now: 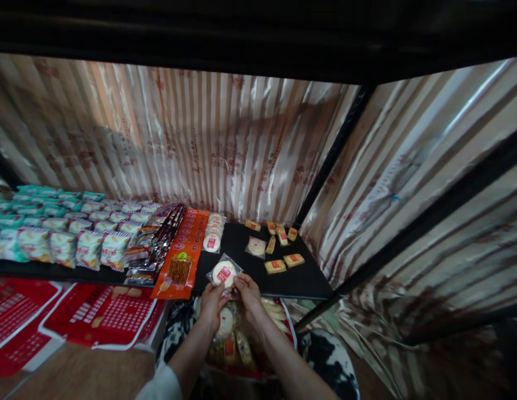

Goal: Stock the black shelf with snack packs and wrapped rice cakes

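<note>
Both my hands pinch the lower edge of a clear-wrapped round white cracker pack (224,273) with a red label, held at the front edge of the black shelf (237,250). My left hand (212,305) grips its lower left side, and my right hand (247,290) its lower right corner. Behind it on the shelf lies a row of similar round packs (212,242). Another round pack (257,246) sits to the right, near several small yellow packets (276,266). Below my hands, an open bag (289,325) holds more round packs and yellow packets, partly hidden by my arms.
Left of the round packs stand an orange snack bag (181,255), stacked dark shiny packets (160,236) and rows of white and green packs (89,247). Red bags (104,316) lie below at left. A black post (342,150) and slanting rail (379,250) bound the right side; striped sheeting (225,144) hangs behind.
</note>
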Demonstrator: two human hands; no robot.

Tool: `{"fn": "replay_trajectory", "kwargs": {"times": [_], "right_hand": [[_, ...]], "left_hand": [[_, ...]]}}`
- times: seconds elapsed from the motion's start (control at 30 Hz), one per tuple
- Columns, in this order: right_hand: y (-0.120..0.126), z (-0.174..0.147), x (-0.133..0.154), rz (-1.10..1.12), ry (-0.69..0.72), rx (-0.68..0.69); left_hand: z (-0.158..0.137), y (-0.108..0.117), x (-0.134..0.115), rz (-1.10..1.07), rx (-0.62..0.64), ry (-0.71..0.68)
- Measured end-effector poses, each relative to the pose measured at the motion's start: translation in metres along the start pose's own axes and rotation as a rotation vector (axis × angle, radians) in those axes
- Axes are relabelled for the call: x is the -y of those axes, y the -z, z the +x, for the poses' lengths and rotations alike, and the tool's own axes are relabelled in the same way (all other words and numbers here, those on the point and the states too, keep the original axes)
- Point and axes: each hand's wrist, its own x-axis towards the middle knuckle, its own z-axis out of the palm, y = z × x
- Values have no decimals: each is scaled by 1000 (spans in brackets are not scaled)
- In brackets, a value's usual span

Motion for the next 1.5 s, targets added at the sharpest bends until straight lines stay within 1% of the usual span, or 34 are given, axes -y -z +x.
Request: {"fn": "replay_trajectory", "kwargs": {"times": [0.17, 0.3, 0.37, 0.57, 0.67, 0.73, 1.03, 1.17, 1.37, 1.5], "right_hand": [[-20, 32, -1, -125, 19, -34], [-34, 59, -2, -347, 75, -35], [-39, 72, -4, -456, 111, -46], [-53, 103, -13, -604, 160, -53], [-60, 114, -17, -672, 189, -52], [-63, 121, -19, -683, 192, -53], [-62, 138, -27, -755, 214, -50], [-61, 143, -29, -767, 204, -52], [-62, 146, -30, -774, 187, -47], [-63, 145, -30, -802, 222, -38]], "left_hand": [[16, 10, -1, 147, -96, 29], [29, 17, -3, 231, -111, -46], [37, 18, -7, 305, -107, -110], [64, 14, -26, 770, -104, -427], [77, 11, -31, 898, -104, -542], [84, 10, -33, 945, -100, -581], [103, 5, -40, 1061, -33, -572], [106, 4, -41, 1095, -31, -594], [107, 3, -45, 1177, -19, -591], [107, 4, -45, 1196, -24, -627]]}}
